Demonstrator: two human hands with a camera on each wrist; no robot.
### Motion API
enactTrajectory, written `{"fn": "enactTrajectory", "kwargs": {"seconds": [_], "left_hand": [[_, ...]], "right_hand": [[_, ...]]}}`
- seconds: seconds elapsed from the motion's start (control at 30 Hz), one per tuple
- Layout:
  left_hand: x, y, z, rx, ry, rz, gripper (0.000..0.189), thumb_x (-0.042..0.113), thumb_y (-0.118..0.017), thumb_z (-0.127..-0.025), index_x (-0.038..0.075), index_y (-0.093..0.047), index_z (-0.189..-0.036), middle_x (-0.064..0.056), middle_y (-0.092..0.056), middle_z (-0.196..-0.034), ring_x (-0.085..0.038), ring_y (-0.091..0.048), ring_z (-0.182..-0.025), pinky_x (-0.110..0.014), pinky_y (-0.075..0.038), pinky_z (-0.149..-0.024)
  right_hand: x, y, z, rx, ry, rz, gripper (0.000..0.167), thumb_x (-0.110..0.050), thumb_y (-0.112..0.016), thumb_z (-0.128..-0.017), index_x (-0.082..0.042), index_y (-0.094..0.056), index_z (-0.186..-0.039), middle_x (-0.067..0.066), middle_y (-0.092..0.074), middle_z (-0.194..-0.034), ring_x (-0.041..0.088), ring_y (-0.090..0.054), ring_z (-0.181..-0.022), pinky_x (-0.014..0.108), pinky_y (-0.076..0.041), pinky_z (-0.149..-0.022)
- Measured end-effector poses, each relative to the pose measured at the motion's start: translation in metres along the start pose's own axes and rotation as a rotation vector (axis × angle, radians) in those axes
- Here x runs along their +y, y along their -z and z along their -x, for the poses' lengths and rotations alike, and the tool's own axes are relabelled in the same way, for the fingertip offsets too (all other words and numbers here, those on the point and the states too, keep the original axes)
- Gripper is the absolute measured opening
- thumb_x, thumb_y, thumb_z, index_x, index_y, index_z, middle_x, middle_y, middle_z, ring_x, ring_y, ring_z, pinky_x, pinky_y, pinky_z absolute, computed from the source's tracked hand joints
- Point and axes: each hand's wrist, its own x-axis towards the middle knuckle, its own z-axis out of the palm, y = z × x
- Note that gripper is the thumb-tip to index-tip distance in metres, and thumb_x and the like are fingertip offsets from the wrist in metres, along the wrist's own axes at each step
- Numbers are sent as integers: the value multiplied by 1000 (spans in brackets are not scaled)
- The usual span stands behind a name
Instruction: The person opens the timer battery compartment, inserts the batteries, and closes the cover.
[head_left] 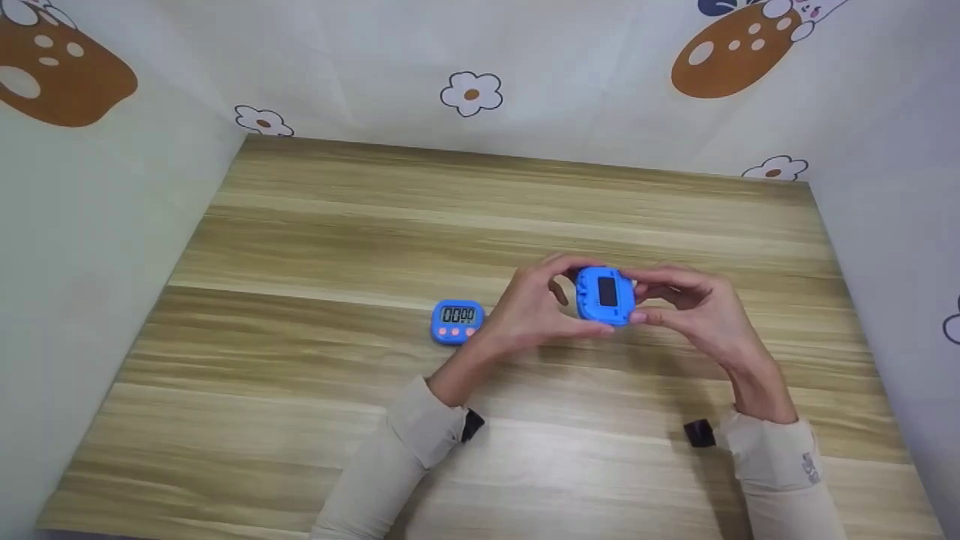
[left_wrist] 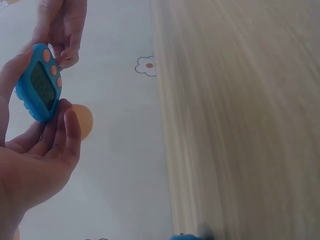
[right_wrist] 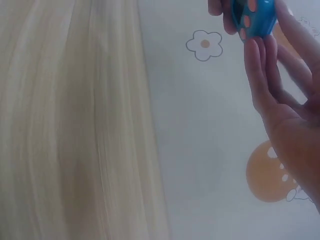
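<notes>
Between both hands a blue digital timer (head_left: 606, 297) is held above the table, its back with a dark rectangle facing the head camera. My left hand (head_left: 536, 307) grips its left side, thumb at the lower edge and fingers at the upper. At the right edge, the thumb and fingertips of my right hand (head_left: 694, 304) pinch the case. The left wrist view shows the front of the same timer (left_wrist: 42, 85), with a grey screen and pink buttons. A second blue timer (head_left: 457, 321) lies face up beside the left forearm, which partly covers it; its display shows zeros.
The wood-grain table (head_left: 300, 360) meets a pale patterned backdrop (head_left: 570, 97) at the back and sides. A black piece (head_left: 700, 433) shows beside the right cuff, another black piece (head_left: 472, 425) at the left cuff.
</notes>
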Motion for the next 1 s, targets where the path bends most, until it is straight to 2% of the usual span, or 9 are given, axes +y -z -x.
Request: {"fn": "enactTrajectory", "kwargs": {"seconds": [0.2,0.43,0.57,0.7,0.83,1.0], "left_hand": [[1,0,0,11,-13,36,70,39,-90,-68,14,-62,-127,13,-61,-118,-7,-55,-101,-40,-54,-75],[1,1,0,14,-20,30,70,39,-90,-69,14,-62,-128,13,-61,-119,-8,-55,-102,-41,-54,-75],[1,1,1,20,10,32,68,38,-89,-70,16,-62,-128,14,-61,-119,-7,-55,-102,-40,-54,-77],[2,2,1,21,15,37,68,38,-89,-71,15,-62,-129,14,-61,-119,-7,-55,-102,-39,-53,-77],[2,2,0,28,-22,49,68,36,-90,-69,15,-63,-128,14,-62,-118,-7,-56,-102,-37,-53,-76],[3,3,0,34,-84,72,70,34,-91,-68,12,-63,-128,12,-63,-120,-8,-56,-103,-33,-52,-77]], "right_hand": [[0,-2,-1,49,-2,-8,53,15,-78,-73,5,-63,-123,23,-62,-104,31,-63,-94,35,-51,-90],[4,-1,-1,51,45,-30,48,19,-76,-72,10,-65,-118,23,-64,-109,30,-64,-94,34,-51,-90],[3,-2,-1,37,72,-1,44,19,-72,-76,10,-65,-118,25,-63,-104,30,-65,-92,35,-52,-89],[0,-2,-1,48,55,57,38,13,-70,-82,6,-66,-120,23,-63,-104,27,-62,-93,29,-53,-84],[-1,-3,0,84,24,31,37,10,-73,-81,5,-68,-117,22,-65,-106,26,-63,-95,27,-54,-80],[-2,-5,0,153,39,-55,34,15,-75,-76,11,-69,-109,24,-67,-106,29,-66,-95,30,-55,-79]]}}
